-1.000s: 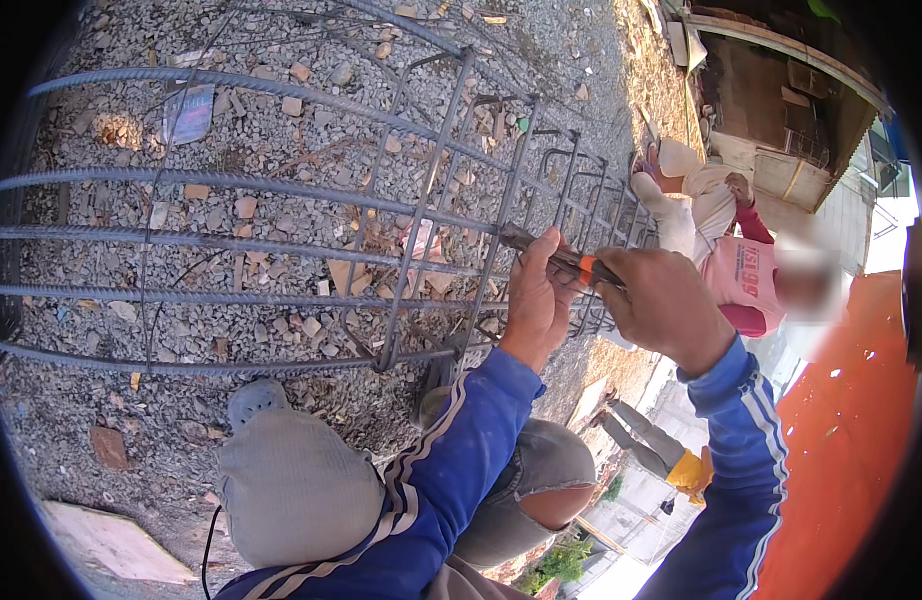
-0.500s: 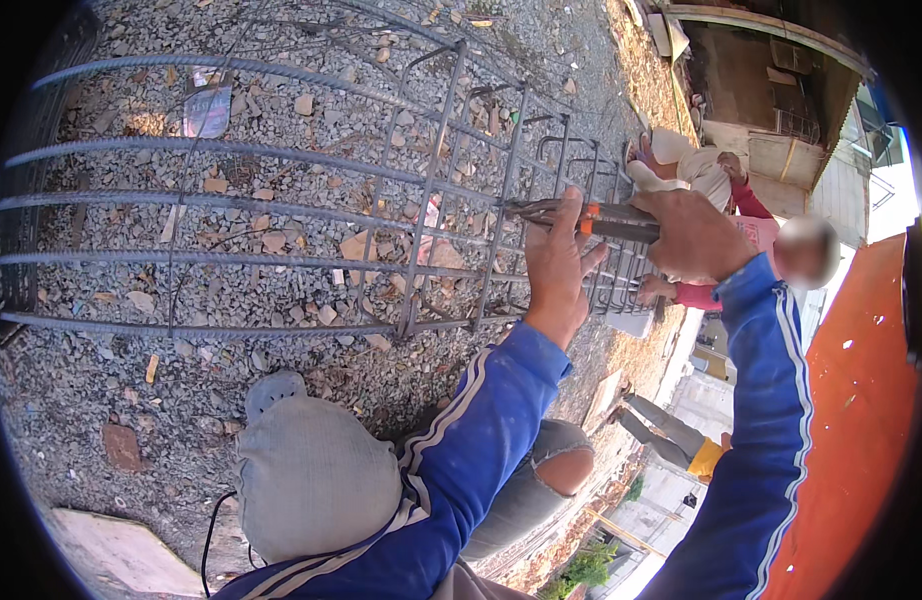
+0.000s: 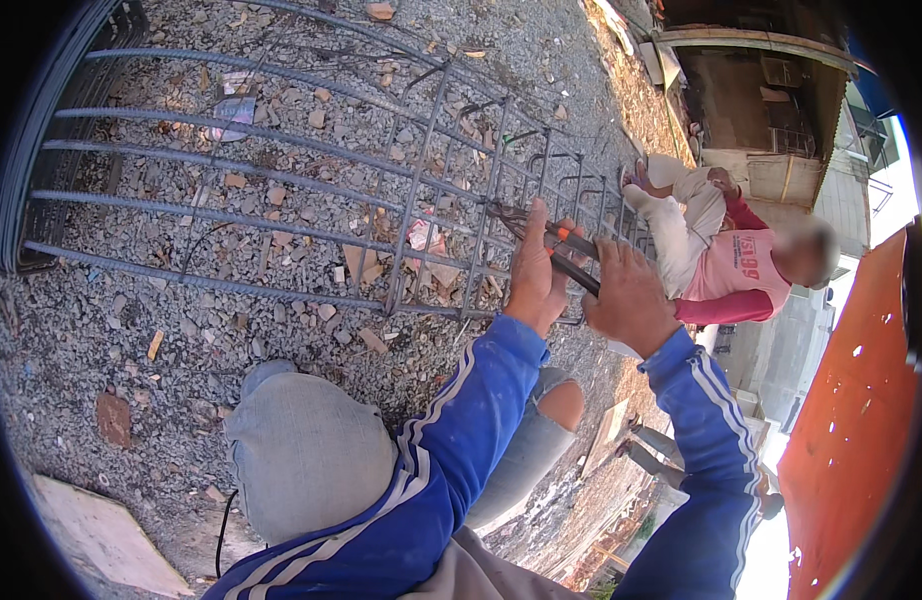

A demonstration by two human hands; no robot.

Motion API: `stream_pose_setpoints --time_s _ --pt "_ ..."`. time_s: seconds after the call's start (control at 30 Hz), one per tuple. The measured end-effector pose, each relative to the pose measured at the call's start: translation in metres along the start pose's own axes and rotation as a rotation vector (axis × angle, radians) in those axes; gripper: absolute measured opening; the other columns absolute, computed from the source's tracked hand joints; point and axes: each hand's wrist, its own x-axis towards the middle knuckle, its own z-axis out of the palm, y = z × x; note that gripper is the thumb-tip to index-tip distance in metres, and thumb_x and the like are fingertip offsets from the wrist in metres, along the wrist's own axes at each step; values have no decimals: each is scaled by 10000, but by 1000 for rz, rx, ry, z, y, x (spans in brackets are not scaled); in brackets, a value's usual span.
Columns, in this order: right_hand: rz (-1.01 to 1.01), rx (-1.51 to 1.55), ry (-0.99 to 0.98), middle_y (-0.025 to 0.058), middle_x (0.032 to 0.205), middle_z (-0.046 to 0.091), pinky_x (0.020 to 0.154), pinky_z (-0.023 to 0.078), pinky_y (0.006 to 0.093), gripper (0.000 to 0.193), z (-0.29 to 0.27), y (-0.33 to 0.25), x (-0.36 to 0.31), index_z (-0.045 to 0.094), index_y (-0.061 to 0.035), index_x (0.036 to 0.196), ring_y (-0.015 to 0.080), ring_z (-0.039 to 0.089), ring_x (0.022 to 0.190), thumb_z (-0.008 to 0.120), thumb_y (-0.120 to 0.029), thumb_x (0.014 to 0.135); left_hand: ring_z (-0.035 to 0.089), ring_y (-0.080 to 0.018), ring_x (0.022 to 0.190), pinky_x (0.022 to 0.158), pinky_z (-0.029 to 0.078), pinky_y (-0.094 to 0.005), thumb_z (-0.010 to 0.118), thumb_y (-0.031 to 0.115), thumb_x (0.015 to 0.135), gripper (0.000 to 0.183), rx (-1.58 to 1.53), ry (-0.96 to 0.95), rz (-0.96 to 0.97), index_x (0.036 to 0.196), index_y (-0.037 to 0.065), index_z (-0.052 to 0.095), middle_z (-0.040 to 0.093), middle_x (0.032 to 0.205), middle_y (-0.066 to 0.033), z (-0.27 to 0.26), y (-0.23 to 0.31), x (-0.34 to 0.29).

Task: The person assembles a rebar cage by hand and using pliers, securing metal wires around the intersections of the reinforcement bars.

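A pair of long-handled pincers point(image 3: 573, 242), black with orange marks, has its jaws against a crossing of the steel bars. My right hand point(image 3: 631, 295) is closed round the ends of the handles, which stand a little apart. Nearer the jaws, my left hand point(image 3: 537, 275) has the pincers between its raised thumb and its fingers; part of this grip is hidden. Ribbed long bars and square stirrups form the rebar cage point(image 3: 411, 215) in front of me. Thin tie wire at the jaws is too small to make out.
Gravel and broken stone point(image 3: 181, 390) lie under and around the cage. A co-worker in a pink shirt point(image 3: 736, 262) sits by its far end. An orange sheet point(image 3: 846, 400) hangs at the right. A pale board point(image 3: 106, 535) lies at lower left; my bent knee point(image 3: 311, 450) is close below the cage.
My right hand has come lower and nearer my left, and the pincers' handles now slant down to the right. My left hand's fingers have drawn in. The view has shifted slightly.
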Motion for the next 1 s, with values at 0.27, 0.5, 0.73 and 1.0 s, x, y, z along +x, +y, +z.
stream_pose_setpoints --time_s 0.27,0.5,0.73,1.0 --pt "-87 -82 116 164 1099 511 899 375 473 809 -14 10 27 446 -48 1331 347 499 1024 778 -320 645 596 -250 999 928 435 -501 637 530 885 406 -222 -149 -44 958 136 572 634 1004 -76 9 4 6" --pt "-332 -184 412 130 1045 519 902 385 447 622 -14 38 62 529 -88 1269 320 503 998 742 -156 689 558 -250 1088 954 431 -496 625 422 930 316 -250 -89 10 1013 124 559 617 1033 -71 19 8 24" --pt "-360 -211 280 135 1070 549 969 386 463 450 -7 65 126 565 -113 1207 312 525 1035 675 -131 771 515 -236 1151 1022 377 -501 637 448 916 405 -184 -98 22 1112 111 528 557 1115 -70 32 10 27" --pt "-126 -83 -293 193 766 648 738 526 456 269 -24 57 109 677 -34 885 369 650 813 697 -245 719 490 -171 1157 1027 336 -463 624 559 884 599 -24 3 87 1249 111 466 537 1196 -53 22 6 27"
